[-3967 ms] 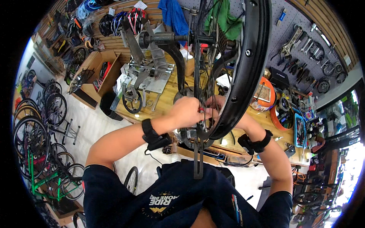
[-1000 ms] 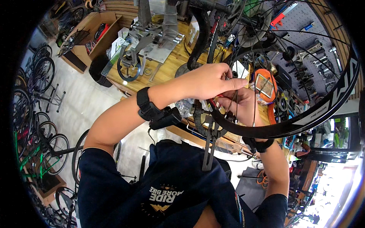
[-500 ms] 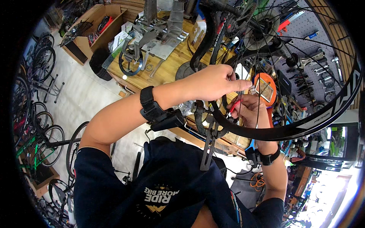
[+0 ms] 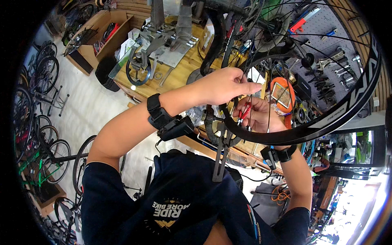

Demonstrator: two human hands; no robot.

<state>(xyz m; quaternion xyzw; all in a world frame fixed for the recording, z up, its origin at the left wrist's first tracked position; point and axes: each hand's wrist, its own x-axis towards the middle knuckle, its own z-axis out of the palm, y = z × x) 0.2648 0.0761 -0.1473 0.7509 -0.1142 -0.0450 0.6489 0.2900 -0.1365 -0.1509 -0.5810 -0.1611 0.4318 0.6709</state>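
Note:
A black bicycle wheel (image 4: 286,139) with thin dark spokes stands in a wheel truing stand, whose slotted metal gauge arm (image 4: 220,159) reaches toward me. My left hand (image 4: 224,86) is closed among the spokes above the lower rim, fingers curled and thumb laid along them, pinching a spoke. Just below and to the right, my right hand (image 4: 261,115) grips a small red spoke wrench (image 4: 244,110) between thumb and fingers, close to the rim's inner side. Spokes cross in front of both hands and partly hide the fingertips.
The wooden workbench (image 4: 173,75) carries a metal fixture (image 4: 179,38) and a dark ring (image 4: 138,72). An orange dish (image 4: 281,96) lies behind the wheel. Tools hang on the pegboard (image 4: 314,41). Bicycles (image 4: 47,75) line the left side, near a cardboard box (image 4: 92,43).
Both hands have shifted slightly left in the picture, along with the wheel and bench. The red spoke wrench has turned more upright in my right hand. Each hand keeps its grip.

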